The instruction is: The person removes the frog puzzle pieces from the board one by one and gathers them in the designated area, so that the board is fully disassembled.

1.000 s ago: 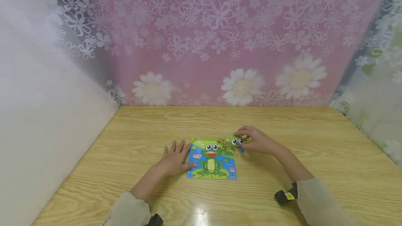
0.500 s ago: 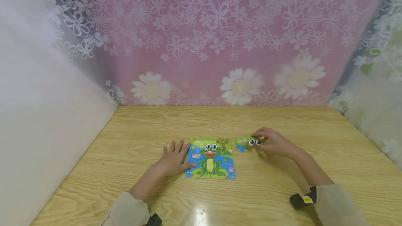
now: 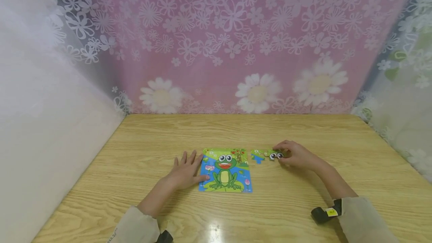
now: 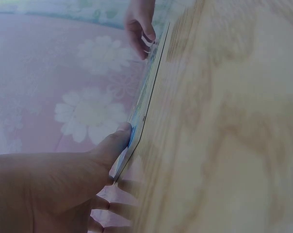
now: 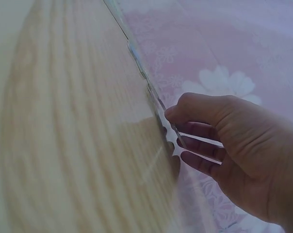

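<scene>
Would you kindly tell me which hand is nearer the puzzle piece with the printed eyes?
Right. The right hand holds the eye piece by its right side; the left hand is farther off, at the left edge of the frog picture.

Beige sleeves (image 3: 364, 218), black wrist cameras (image 3: 321, 215)

A pink cloth backdrop (image 3: 202, 59) hangs just behind the wood-grain tabletop (image 3: 162, 130), its upper part scattered with pale flower outlines (image 3: 233, 16), three big white daisies (image 3: 258, 93) printed low down. To my left a plain whitish sheet (image 3: 57, 123) closes off the side; to my right hangs a pale floral cloth (image 3: 405, 89) with green leaves. A bright glare (image 3: 215, 231) glints off the near tabletop.
</scene>
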`<state>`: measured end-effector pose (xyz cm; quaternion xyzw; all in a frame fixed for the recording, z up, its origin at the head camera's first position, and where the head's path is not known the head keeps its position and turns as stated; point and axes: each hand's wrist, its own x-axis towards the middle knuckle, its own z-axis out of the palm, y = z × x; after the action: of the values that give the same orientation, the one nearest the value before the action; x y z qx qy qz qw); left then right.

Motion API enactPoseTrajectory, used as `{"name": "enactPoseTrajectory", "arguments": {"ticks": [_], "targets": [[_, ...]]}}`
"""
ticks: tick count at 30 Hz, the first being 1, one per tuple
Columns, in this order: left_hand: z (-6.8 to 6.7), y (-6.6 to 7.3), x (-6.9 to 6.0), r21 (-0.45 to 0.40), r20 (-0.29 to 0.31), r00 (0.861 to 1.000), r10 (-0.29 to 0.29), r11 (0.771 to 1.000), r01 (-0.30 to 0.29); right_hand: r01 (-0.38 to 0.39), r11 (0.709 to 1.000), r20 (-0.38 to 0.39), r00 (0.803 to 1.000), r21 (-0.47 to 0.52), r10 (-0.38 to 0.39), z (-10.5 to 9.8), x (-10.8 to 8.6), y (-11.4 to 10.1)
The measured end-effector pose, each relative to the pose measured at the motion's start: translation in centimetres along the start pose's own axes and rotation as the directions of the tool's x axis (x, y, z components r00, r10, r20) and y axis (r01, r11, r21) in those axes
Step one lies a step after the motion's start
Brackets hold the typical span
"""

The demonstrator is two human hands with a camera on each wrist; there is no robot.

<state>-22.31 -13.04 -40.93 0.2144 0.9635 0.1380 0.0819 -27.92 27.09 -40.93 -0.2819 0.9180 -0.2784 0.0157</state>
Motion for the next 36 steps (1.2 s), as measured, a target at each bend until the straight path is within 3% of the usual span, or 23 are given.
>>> {"name": "enactPoseTrajectory", "arguments": {"ticks": [26, 36], "targets": [[-0.1, 0.0, 0.0, 0.0, -0.001, 1.0, 0.0, 1.0, 0.0, 0.028, 0.998, 0.008, 1.0, 0.059, -0.028, 0.2, 0.0, 0.9], [-0.1, 0.1, 0.0, -0.002, -0.01, 1.0, 0.003, 1.0, -0.003, 0.041, 0.998, -0.001, 0.999, 0.052, -0.041, 0.5, 0.8, -1.6]]}}
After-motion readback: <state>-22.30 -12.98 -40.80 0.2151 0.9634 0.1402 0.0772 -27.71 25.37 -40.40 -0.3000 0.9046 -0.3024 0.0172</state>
